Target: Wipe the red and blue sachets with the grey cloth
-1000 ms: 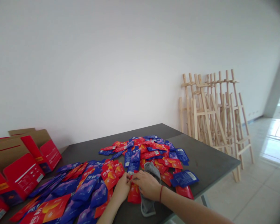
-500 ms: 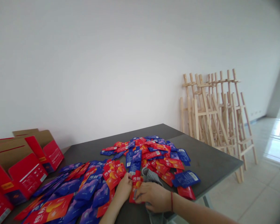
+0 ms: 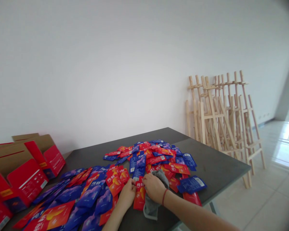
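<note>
A red and orange packet [image 3: 139, 197] with white characters lies in front of me at the near side of the dark table. My left hand [image 3: 128, 193] has its fingers closed at the packet's upper left edge. Across the packet's upper right side rests my right hand [image 3: 155, 187], curled over a grey cloth [image 3: 151, 207]. The cloth hangs out below and shows behind the hand too. Part of the packet's right edge is covered by hand and cloth. A blue packet [image 3: 138, 173] lies just beyond it.
Red and blue packets [image 3: 86, 195] spread over the left side, with another heap [image 3: 159, 154] farther back. Open red cardboard boxes [image 3: 26, 179] stand at the far left. The table's edge [image 3: 227, 182] runs along the right; wooden easels [image 3: 216, 118] lean against the wall.
My right hand has moved up from the packet's lower part to its top right corner, drawing the grey cloth with it. More of the packet's front shows. My left hand stays nearly in place.
</note>
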